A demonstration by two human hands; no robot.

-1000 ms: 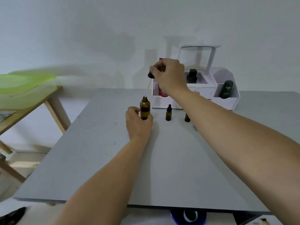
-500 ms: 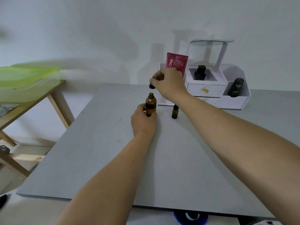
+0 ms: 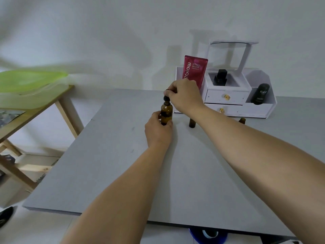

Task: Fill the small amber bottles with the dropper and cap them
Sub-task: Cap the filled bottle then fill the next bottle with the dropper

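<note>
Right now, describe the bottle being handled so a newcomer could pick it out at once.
On the grey table, look just left of the white drawer organiser. The large amber bottle stands there, gripped low by the left hand while the right hand pinches the black dropper top at its neck. It is far bigger than the small amber bottle to its right.

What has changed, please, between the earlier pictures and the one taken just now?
The right hand lowered the dropper from above the large amber bottle into its neck; the black bulb now sits at the mouth. The left hand kept holding that bottle upright on the table, and the small amber bottle beside it stayed put.
</note>
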